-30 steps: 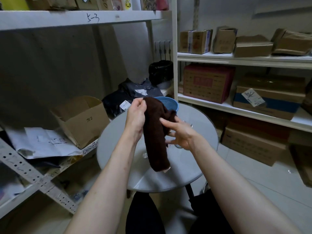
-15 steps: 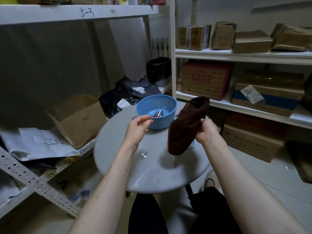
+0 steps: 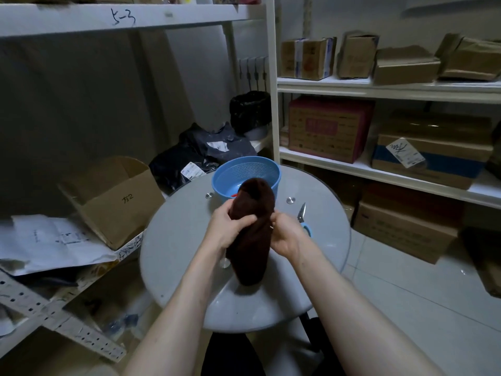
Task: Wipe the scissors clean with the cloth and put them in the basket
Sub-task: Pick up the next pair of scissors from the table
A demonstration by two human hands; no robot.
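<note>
Just before the basket point(image 3: 244, 164), left hand point(image 3: 227, 227) and right hand point(image 3: 285, 235) both clamp the cloth point(image 3: 252, 256) at its middle, probably bunching a wiping pad. Scissors point(image 3: 303, 217) lie on the desk point(image 3: 176, 234), right of the basket and nearer, apparently awaiting wiping.

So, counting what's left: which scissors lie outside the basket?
The blue-handled scissors on the table, beside the right hand; only a red handle shows inside the blue basket.
</note>
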